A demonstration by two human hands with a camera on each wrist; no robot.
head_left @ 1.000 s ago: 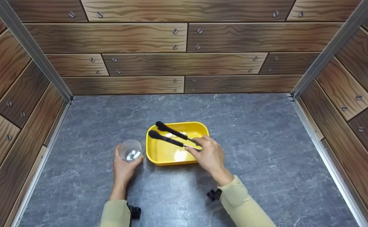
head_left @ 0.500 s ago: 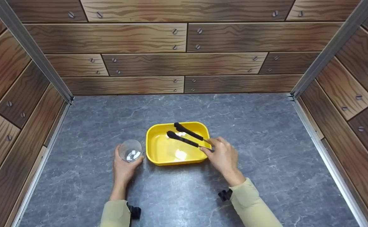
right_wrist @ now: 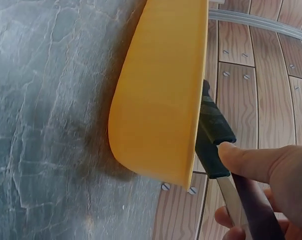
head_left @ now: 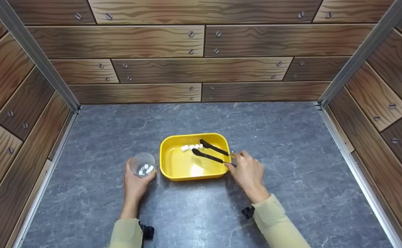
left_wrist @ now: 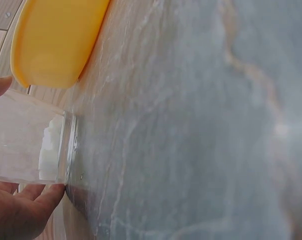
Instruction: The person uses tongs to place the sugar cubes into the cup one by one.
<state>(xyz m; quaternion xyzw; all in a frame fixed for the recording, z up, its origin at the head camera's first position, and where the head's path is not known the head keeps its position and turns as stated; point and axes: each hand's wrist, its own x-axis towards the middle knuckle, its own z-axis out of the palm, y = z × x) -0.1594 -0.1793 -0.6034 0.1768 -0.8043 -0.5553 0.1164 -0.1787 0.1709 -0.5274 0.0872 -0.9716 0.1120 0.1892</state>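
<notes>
My left hand [head_left: 137, 182] grips a clear cup [head_left: 143, 157] that stands on the surface, thumb on one side and fingers on the other. Several white cubes [head_left: 146, 169] lie at its bottom; in the left wrist view they form a white heap [left_wrist: 51, 145]. With my right hand [head_left: 247, 174] I hold a pair of black-tipped tongs [head_left: 208, 157] by the arms. The tong tips are apart and reach down into a yellow tub [head_left: 177, 177]. Several white cubes [head_left: 185, 148] lie in a row at the tub's far side, near the tips. Nothing shows between the tips.
The tub sits just right of the cup on a grey marbled surface [head_left: 290, 155]. Wood-patterned panels [head_left: 159, 70] with metal corner strips enclose the back and both sides. In the right wrist view the tub's wall [right_wrist: 156, 100] stands beside the tongs.
My right hand has moved right and the tongs have gone from above the tub's left part down to the cubes at its far side. My left hand and the cup have stayed put.
</notes>
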